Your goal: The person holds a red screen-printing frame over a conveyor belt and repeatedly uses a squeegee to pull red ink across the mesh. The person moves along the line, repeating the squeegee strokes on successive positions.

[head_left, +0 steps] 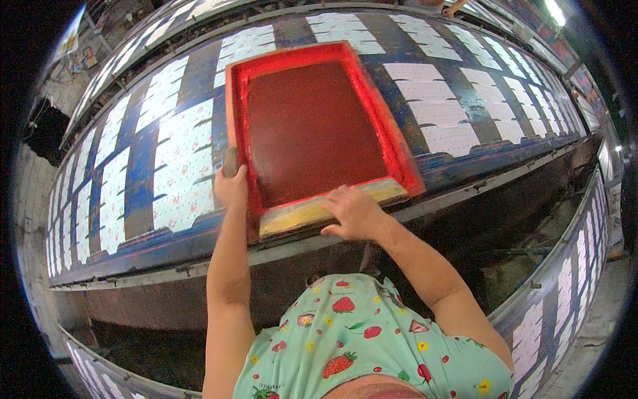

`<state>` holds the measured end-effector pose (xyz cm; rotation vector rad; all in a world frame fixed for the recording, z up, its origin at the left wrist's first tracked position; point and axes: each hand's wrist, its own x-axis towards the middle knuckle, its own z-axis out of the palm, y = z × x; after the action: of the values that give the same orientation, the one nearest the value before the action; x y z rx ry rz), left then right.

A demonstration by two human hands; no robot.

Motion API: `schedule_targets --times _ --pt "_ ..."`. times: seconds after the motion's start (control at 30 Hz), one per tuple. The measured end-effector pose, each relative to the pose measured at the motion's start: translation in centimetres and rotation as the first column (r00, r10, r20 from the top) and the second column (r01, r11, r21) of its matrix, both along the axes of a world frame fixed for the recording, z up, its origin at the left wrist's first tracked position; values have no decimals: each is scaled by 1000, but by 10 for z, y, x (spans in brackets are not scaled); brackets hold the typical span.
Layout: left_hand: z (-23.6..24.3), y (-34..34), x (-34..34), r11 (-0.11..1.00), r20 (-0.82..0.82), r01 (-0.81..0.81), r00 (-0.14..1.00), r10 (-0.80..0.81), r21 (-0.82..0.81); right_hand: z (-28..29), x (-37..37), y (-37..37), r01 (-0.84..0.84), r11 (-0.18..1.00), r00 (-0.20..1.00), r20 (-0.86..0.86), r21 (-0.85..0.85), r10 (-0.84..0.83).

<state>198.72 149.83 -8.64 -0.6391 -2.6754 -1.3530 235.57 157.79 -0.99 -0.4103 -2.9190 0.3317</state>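
Note:
A screen printing frame (312,133) with red-smeared sides and a dark red mesh is tilted over the long table in front of me. My left hand (231,188) is closed around a short handle (230,162) on the frame's left side. Across the near rail (299,218), which is yellowish and worn, lies my right hand (353,211). Its fingers rest over the rail's upper edge, with the thumb on the near side. Whether the frame touches the table beneath is hidden.
White printed fabric pieces (183,166) lie in rows along the dark blue table (139,199). A metal rail (166,271) runs along its near edge. Another table with white pieces (531,326) curves behind me on the right. Another person's hand (454,8) shows at the far edge.

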Motion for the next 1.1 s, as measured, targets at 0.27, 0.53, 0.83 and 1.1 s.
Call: schedule_targets --times 0.27,0.53,0.83,1.1 --pt "3 2 -5 1000 152 -17 988 19 -19 -6 99 87 -8 978 916 -394 -210 -77" --pt "4 1 -7 999 148 21 989 -26 31 -47 145 179 478 830 786 -281 -289 -551" --pt "12 7 2 998 222 -6 975 -8 61 -54 117 193 547 743 753 -163 -385 -638" --pt "9 1 1 999 209 -16 978 6 48 -40 102 193 566 725 720 -194 -392 -667"
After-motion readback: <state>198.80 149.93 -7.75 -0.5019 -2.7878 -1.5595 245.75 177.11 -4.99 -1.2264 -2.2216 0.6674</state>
